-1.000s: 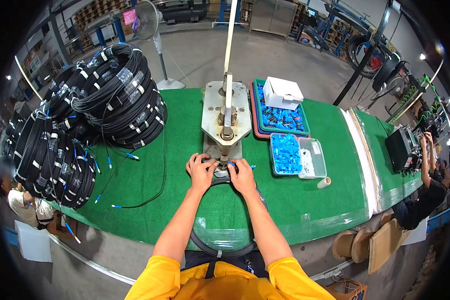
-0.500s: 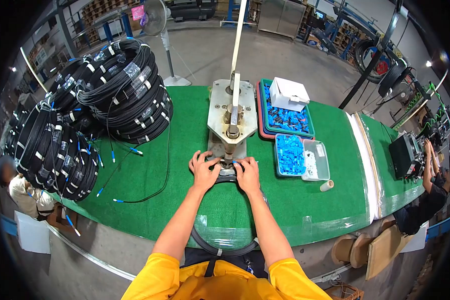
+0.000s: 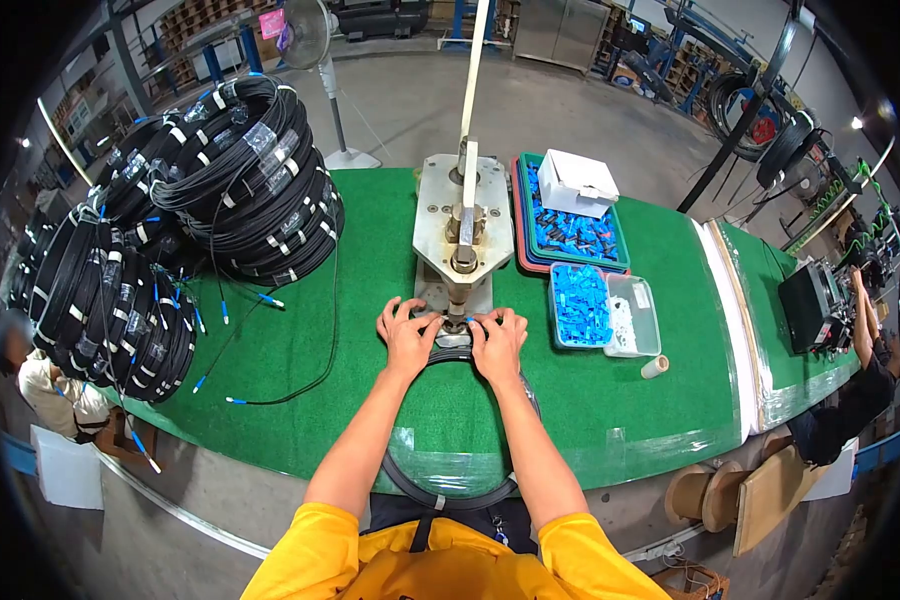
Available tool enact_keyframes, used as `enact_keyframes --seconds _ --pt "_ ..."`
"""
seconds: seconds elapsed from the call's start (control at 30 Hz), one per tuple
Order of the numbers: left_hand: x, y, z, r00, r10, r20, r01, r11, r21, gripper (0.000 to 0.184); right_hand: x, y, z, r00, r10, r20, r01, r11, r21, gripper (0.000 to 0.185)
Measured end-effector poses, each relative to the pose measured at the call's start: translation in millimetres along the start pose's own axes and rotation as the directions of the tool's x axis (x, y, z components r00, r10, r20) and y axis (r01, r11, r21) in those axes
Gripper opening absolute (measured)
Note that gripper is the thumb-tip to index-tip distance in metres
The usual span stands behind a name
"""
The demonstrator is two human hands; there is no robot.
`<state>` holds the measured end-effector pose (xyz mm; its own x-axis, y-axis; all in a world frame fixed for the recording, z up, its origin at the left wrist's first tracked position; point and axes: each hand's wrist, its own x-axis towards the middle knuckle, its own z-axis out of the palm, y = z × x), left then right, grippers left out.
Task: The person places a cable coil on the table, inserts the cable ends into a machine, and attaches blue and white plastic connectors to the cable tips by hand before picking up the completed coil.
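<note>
Both hands' fingers (image 3: 429,322) bend beside the press (image 3: 436,235), grip unclear; your cable coil (image 3: 409,488) looks springy, best held there.

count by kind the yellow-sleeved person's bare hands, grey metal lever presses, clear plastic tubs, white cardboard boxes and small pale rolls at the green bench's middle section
Left hand and right hand, both bare: 2
Grey metal lever press: 1
Clear plastic tubs: 2
White cardboard box: 1
Small pale roll: 1
Total: 7
</note>
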<state>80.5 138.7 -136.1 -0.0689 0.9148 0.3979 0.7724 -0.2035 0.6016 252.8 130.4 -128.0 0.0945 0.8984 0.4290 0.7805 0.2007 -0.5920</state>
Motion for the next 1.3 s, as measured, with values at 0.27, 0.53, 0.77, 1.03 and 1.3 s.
enact_keyframes --seconds 0.27,0.53,0.77,1.03,1.3 --pt "0.4 -1.3 0.8 0.999 0.009 -0.033 -0.009 1.000 -0.008 0.015 -0.8 -3.1 -1.8 1.000 0.012 0.003 -0.012 1.000 -0.006 0.015" --pt "1.5 1.4 -0.7 0.999 0.022 -0.028 -0.022 1.000 -0.007 0.015 -0.1 -3.5 -1.6 1.000 0.004 -0.024 -0.005 0.999 -0.031 0.015" --pt "0.7 -1.2 -1.0 1.000 -0.001 -0.002 0.001 1.000 -0.009 0.015 -2.0 -4.6 -1.7 1.000 0.020 -0.008 -0.020 0.999 -0.032 0.015" --pt "1.5 3.3 -1.6 1.000 0.017 -0.009 -0.017 0.999 0.028 0.015 -1.0 -3.0 -2.4 1.000 -0.003 -0.024 0.002 0.998 -0.065 0.015" --pt "1.4 2.8 -0.7 0.999 0.041 -0.033 -0.041 0.999 0.011 0.016 -0.6 -2.1 -2.4 1.000 0.031 0.004 -0.031 0.999 -0.012 0.015"
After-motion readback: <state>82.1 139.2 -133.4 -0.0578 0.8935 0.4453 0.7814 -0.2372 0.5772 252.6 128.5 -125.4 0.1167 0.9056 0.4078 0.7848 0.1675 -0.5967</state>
